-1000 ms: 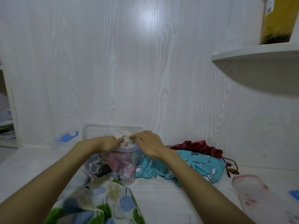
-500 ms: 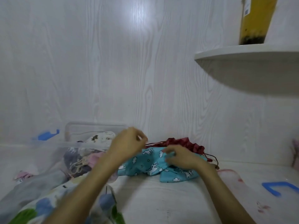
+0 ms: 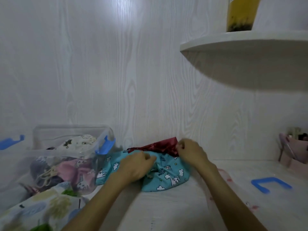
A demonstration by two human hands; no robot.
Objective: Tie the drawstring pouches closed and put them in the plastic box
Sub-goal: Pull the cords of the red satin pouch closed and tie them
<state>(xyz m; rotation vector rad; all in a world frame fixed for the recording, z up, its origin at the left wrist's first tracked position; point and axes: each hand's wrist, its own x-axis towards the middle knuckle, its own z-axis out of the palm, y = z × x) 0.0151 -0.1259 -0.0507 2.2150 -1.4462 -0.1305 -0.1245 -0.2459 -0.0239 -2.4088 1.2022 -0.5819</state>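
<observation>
Teal cloth printed with white animals and clouds, the teal pouch (image 3: pixel 168 177), lies rumpled on the white table (image 3: pixel 166 210), just right of the box (image 3: pixel 66 147). The left hand (image 3: pixel 135 165) rests on the pouch's middle with fingers curled into the fabric, bunching it. Behind the teal pouch, against the wall (image 3: pixel 100 72), lies a red pouch (image 3: pixel 160 145); the right hand (image 3: pixel 191 151) is at its right end, fingertips pinching the red fabric.

The box is clear plastic with no lid on, its blue latch (image 3: pixel 105 145) hanging on the side nearest the teal pouch. Inside it sit several pouches: a cream one (image 3: pixel 78 142) on top, a pink one (image 3: pixel 73 170) and a dark one (image 3: pixel 40 169) lower down. In front of the box, nearest the camera, spreads a cloth (image 3: pixel 41 209) patterned in pale blue, yellow and green.

Far right of the box, a blue clip (image 3: pixel 270 184) lies on the table, and a pink holder (image 3: pixel 295 152) stands by the wall. Above right, a white shelf (image 3: pixel 241 47) carries a yellow container (image 3: pixel 241 14).
</observation>
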